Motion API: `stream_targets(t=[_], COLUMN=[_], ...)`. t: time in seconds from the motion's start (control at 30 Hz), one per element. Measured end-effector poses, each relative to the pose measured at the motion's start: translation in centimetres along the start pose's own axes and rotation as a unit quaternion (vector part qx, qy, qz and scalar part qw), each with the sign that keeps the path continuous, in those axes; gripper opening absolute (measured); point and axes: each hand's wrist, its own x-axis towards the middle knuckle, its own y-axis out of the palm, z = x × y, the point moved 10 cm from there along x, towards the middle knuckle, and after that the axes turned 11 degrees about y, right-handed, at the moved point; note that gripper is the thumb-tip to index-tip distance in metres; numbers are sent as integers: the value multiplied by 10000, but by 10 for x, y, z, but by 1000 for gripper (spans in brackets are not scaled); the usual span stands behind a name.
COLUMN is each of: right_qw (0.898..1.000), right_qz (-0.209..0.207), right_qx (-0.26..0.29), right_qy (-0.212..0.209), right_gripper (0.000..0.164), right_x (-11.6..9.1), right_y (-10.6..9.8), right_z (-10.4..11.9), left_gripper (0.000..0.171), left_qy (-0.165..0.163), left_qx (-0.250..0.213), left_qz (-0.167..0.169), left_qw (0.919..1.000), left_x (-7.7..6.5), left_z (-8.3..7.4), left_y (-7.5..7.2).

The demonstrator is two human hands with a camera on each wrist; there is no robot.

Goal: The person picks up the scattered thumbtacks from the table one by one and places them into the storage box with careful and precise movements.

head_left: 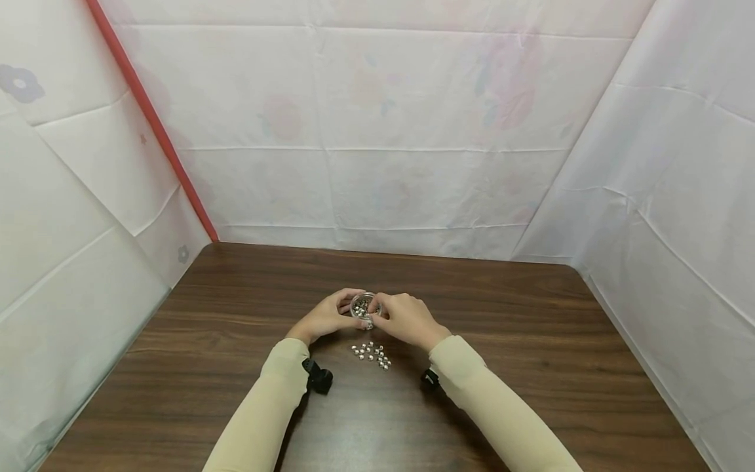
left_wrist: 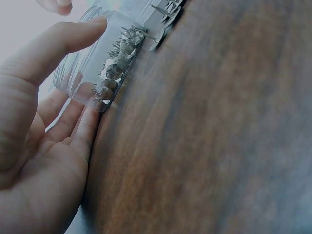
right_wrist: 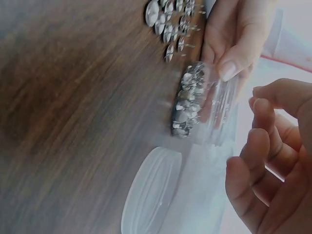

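Thumb and fingers of your left hand (head_left: 330, 314) curl round one clear jar (right_wrist: 214, 114), gripping it from its nine o'clock side, the hand only as wide as the jar. Your right hand (head_left: 409, 320) comes in from three o'clock, its fingers bent at the jar's mouth and the tips of thumb and index finger close together; you cannot tell from these views whether they pinch anything.

The jar stands upright on the table (head_left: 177, 367), near its middle from side to side, between your two hands. Inside it a layer of silver tacks (right_wrist: 185, 105) covers the bottom, too heaped for you to count.

At six o'clock from the jar, toward you, loose tacks (head_left: 370, 357) lie scattered in a small group: you can count about sixteen, and in the right wrist view they show their points sticking out past the round heads. In that same view you see one translucent lid (right_wrist: 153, 192) on the table, at seven o'clock from the jar as that picture is framed.

Farther out, your two pale sleeves (head_left: 253, 406) run off toward seven and five o'clock, with one black camera (head_left: 320, 379) at each wrist. At twelve o'clock, beyond the table, hangs white patterned cloth (head_left: 354, 131), with one red strip (head_left: 153, 121) at eleven.
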Motion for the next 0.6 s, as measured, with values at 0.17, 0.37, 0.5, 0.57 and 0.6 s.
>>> stream_targets(t=[0.17,0.37,0.5,0.57,0.6], right_qw=[9998,9995,9996,9996,9995], right_qz=[-97,-205,-95,23,88], right_qx=[-3,-122,-53,58,128], right_qy=[-160,-204,-263,-269,-262], right_gripper=[12,9,8,8,8], right_x=[-9,-18,-26,-30,-31], right_y=[-4,-5,-2,1,2], right_z=[3,0,-4,-7,-9], left_gripper=[77,75,73,73,73], left_qy=[51,126,96,72,65], left_qx=[-94,-126,-125,-114,-122], left_qz=[148,259,179,144,138], left_qw=[9998,9995,9997,9998,9998], left_x=[-1,-6,-8,-8,-8], left_z=[-9,-31,-33,-32,-32], left_y=[2,4,4,4,4])
